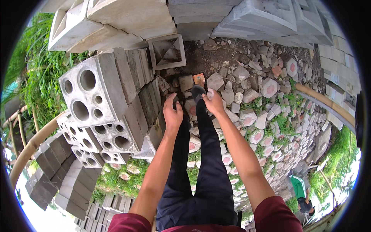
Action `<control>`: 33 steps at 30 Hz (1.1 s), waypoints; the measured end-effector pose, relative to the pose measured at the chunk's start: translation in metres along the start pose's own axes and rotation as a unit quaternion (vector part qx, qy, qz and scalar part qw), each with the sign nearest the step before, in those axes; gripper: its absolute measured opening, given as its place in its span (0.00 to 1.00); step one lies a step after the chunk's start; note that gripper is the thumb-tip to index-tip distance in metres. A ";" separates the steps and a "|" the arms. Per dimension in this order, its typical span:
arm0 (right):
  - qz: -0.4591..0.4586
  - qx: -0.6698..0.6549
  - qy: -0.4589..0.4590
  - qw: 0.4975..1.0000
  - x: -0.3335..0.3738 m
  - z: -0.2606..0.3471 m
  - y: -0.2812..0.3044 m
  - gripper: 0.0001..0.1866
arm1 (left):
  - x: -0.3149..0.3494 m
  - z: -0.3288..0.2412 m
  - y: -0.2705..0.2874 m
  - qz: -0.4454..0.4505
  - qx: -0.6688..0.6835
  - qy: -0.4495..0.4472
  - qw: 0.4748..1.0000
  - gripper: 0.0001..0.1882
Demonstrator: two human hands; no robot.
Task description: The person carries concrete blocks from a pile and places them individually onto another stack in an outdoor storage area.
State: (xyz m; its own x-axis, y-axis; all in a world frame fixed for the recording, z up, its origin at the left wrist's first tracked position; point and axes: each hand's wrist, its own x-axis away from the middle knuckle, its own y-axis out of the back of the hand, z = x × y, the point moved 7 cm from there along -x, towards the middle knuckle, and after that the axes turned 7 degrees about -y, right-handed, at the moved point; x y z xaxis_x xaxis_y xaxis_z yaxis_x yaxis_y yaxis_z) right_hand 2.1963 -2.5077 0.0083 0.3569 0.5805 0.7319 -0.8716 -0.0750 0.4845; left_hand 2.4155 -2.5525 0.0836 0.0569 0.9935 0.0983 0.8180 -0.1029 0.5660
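My left hand (172, 114) hangs in front of me over my left leg, its fingers loosely bent and apart, with nothing in it. Level with it, my right hand (214, 103) is above my right shoe (198, 92); its fingers are half curled and apart, and it holds nothing visible. Beyond the shoe a small orange-red block (199, 79) lies beside a grey square block (186, 82). Nearest my left hand is a stack of grey concrete blocks (133, 87). A square concrete vent block (167, 52) sits at the stack's far end.
Pale blocks with round holes (101, 69) stand stacked at left. A row of concrete blocks (131, 17) runs across the far side. Broken stones (228, 92) and hexagonal pavers (269, 87) cover uneven ground at right. A person in green (298, 187) is at lower right.
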 end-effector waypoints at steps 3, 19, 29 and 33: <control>-0.016 -0.092 -0.043 0.995 0.053 -0.044 0.020 0.26 | 0.027 -0.036 0.006 0.067 -0.013 0.023 0.997 0.16; -0.095 -0.287 -0.085 0.949 0.213 -0.212 0.042 0.22 | 0.184 -0.080 -0.060 0.199 -0.047 -0.095 0.974 0.16; -0.296 -0.300 -0.104 0.901 0.421 -0.434 0.176 0.21 | 0.382 -0.258 -0.183 0.414 -0.095 -0.337 0.840 0.15; -0.395 -0.309 -0.075 0.862 0.555 -0.481 0.244 0.22 | 0.478 -0.359 -0.207 0.462 -0.086 -0.400 0.787 0.14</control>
State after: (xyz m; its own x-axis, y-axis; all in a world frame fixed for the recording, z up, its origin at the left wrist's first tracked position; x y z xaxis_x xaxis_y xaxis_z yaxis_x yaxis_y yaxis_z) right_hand 2.0202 -1.8140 0.3022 0.9200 0.1368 0.3672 -0.3325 0.7685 0.5466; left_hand 2.0680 -2.0733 0.3077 0.9802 0.1963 0.0257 0.1299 -0.7355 0.6649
